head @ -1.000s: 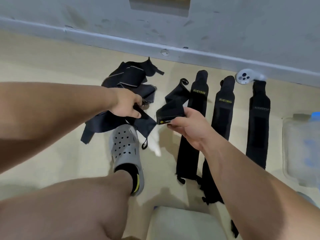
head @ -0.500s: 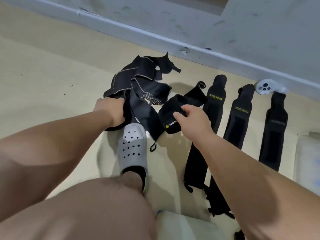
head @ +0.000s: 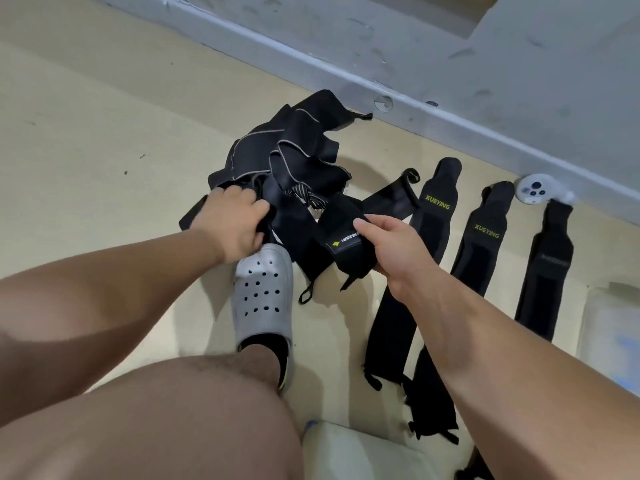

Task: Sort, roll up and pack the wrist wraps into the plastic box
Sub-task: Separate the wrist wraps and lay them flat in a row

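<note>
1. Beige floor (head: 86,150) meets a grey wall base (head: 311,60).
2. Plastic box (head: 613,327) sits at the right edge, cut off and blurred, contents unreadable.
3. Left hand (head: 232,226) has its fingers buried in the tangled pile (head: 298,150) of black wraps and grips a strap; can't tell which one.
4. Right hand (head: 391,247) pinches the folded wrap (head: 343,237) at its labelled end; the label is partly covered.
5. Folded wrap's long axis runs diagonally from the right hand toward the wall, loop end far.
6. Three flat wraps (head: 433,223) lie side by side on the right, long axes pointing toward the wall. The forearm hides part of two of them, and the third's print is too dim to read.
7. Hands are apart, grey clog (head: 263,292) below them; white controller (head: 533,194) sits by the wall.
</note>
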